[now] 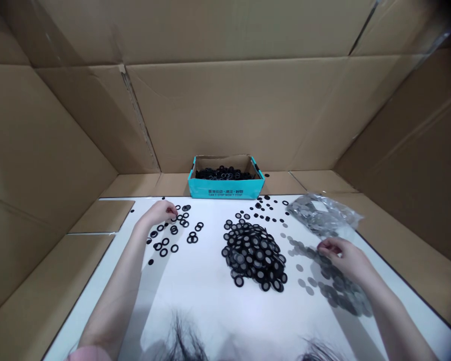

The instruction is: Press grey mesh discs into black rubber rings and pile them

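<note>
My left hand (164,211) reaches to the scattered black rings (175,248) on the left of the white table. Its fingertips are pinched together at a ring; how firmly they hold it is hard to see. Over on the right, my right hand (338,254) is above a spread of thin grey discs (326,291), thumb and fingers pressed together. What sits between those fingertips is too small to make out. Between my hands lies a heap of black rings with grey centres (253,253).
A turquoise box (226,188) full of black rings stands at the back middle. Beyond my right hand lies a clear plastic bag (323,213) of grey discs. Small black discs (267,218) are scattered behind the heap. Cardboard walls (229,115) enclose the white table (203,311).
</note>
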Demonstrator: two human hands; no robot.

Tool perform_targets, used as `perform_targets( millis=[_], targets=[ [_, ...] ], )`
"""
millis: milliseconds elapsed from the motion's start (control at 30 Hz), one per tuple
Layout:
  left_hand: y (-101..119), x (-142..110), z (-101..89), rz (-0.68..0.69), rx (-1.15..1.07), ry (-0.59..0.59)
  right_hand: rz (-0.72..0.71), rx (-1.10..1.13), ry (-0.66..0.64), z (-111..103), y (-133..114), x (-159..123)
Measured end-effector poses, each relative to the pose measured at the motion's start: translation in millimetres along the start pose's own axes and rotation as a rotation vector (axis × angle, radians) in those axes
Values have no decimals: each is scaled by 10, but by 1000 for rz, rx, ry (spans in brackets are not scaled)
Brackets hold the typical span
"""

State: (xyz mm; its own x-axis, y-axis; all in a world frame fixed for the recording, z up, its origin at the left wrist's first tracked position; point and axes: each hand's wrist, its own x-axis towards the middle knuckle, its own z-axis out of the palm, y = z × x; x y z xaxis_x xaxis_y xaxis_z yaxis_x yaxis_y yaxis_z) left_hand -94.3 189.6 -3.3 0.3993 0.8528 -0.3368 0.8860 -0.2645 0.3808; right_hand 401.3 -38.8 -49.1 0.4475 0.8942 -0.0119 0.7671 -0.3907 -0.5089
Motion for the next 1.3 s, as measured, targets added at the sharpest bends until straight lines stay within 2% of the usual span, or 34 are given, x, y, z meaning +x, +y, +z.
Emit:
perform_targets(
  millis=[167,500,700,833,1000,1133,1233,1300],
  targets=[
    [48,-45,-57,25,4,46,-10,28,47,-15,-52,-19],
    [131,-170,-153,101,-69,119,-131,148,131,-125,-207,-130],
    [252,-272,-232,162,-210,268,-189,238,239,-283,-382,-72],
    [538,-411,-306,292,-373,346,-297,397,231,-303,-800,53],
    [1091,-563,-357,498,-614,378,-455,613,130,-212,-1721,20],
    [1449,-636,-347,678,-838,368,-598,920,49,-175,-2368,-151],
    [1579,-653,-326,824,-1044,323,-642,1037,87,-167,-2599,-247],
    [1613,-647,-316,858,-1109,322,-649,1068,129,-157,-2649,-281]
  ],
)
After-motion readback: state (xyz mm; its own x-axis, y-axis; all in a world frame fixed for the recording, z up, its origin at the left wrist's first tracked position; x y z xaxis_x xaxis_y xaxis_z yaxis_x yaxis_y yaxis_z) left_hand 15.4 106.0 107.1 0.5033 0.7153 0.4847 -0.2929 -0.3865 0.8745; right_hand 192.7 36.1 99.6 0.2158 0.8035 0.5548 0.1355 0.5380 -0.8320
